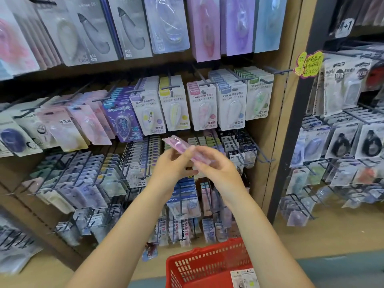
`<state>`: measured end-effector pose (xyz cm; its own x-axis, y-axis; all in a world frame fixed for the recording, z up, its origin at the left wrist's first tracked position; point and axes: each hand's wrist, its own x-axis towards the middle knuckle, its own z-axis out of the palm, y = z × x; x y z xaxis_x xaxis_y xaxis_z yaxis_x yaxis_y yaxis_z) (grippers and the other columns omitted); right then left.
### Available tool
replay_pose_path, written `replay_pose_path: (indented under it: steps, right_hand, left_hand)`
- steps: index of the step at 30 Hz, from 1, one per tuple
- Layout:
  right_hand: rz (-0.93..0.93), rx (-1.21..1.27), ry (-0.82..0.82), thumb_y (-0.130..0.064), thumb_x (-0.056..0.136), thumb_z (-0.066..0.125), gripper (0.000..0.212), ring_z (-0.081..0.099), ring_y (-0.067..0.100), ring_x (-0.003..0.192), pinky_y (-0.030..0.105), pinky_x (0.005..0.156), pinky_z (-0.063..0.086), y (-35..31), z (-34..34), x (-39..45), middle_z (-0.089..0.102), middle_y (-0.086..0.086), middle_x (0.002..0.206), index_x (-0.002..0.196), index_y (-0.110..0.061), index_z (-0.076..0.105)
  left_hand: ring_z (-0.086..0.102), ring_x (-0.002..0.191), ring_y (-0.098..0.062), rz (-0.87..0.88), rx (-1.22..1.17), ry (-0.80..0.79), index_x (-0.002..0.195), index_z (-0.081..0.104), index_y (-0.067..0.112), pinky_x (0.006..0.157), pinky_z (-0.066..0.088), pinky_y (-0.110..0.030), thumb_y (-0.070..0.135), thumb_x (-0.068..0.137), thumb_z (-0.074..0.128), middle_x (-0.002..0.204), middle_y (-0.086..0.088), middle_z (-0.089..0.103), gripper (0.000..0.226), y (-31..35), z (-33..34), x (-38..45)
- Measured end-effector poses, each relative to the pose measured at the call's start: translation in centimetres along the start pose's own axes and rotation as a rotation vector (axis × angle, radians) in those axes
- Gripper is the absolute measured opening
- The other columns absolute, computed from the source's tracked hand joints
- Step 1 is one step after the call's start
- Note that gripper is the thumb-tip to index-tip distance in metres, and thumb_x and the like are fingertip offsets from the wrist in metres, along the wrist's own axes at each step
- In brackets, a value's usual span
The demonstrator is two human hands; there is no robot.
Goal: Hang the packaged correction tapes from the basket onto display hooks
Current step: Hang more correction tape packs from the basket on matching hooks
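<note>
The white correction tape packs (230, 107) on the middle row of hooks carry the brand "Campus" at top and bottom, with Chinese lines too blurred to read. The purple pack (122, 117) to their left also reads "Campus". A blue pack (182, 199) lower down shows "Campus" too. A grey pack (91, 36) on the top row bears a "5". A dark tag (345, 27) at upper right reads "+1". The yellow sign (309, 63) holds handwritten red Chinese, not legible.

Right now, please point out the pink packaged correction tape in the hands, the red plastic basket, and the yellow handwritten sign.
Pink packaged correction tape (180, 144): head view, clear blister.
Red plastic basket (199, 261): head view, front wall.
Yellow handwritten sign (309, 63): head view, centre.
</note>
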<state>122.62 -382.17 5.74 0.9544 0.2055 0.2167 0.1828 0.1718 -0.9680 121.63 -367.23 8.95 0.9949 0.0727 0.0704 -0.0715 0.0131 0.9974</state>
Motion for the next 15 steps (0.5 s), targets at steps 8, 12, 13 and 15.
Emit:
replay_pose_path:
  steps: [8,12,13,15]
  right_hand:
    - [0.049,-0.050,0.117,-0.011,0.087,0.077,0.055,0.061,0.013,0.118,0.037,0.098,0.055,1.2,0.0,0.5,0.057,-0.003,0.133,0.133,-0.032,0.055]
    - [0.167,0.102,0.037,-0.005,0.094,0.070,0.032,0.076,0.026,0.089,0.031,0.075,0.062,1.5,-0.6,0.6,0.074,0.016,0.113,0.124,-0.003,0.059]
    - [0.169,0.137,0.042,-0.005,0.095,0.068,0.030,0.076,0.028,0.088,0.031,0.073,0.062,1.5,-0.7,0.6,0.075,0.017,0.111,0.124,-0.001,0.061]
    - [0.147,0.183,0.093,-0.007,0.096,0.066,0.026,0.075,0.029,0.097,0.038,0.081,0.063,1.3,-0.8,0.7,0.075,0.014,0.112,0.122,-0.004,0.065]
  left_hand:
    - [0.075,0.105,-0.032,0.009,-0.257,0.082,0.125,0.064,-0.002,0.078,0.062,-0.034,0.010,0.100,0.062,0.116,-0.019,0.076,0.028,-1.0,-1.4,-0.7]
    - [0.075,0.105,-0.030,0.036,-0.345,0.093,0.124,0.065,0.005,0.077,0.062,-0.033,0.010,0.090,0.071,0.120,-0.016,0.074,0.035,-0.6,-1.8,-1.2]
    - [0.074,0.108,-0.030,0.051,-0.318,0.112,0.128,0.062,0.005,0.079,0.063,-0.035,0.008,0.090,0.072,0.123,-0.017,0.073,0.039,-0.5,-1.9,-1.3]
    - [0.070,0.115,-0.025,0.066,-0.240,0.212,0.144,0.047,0.011,0.084,0.062,-0.033,0.006,0.090,0.075,0.132,-0.012,0.067,0.061,-0.1,-2.0,-1.4]
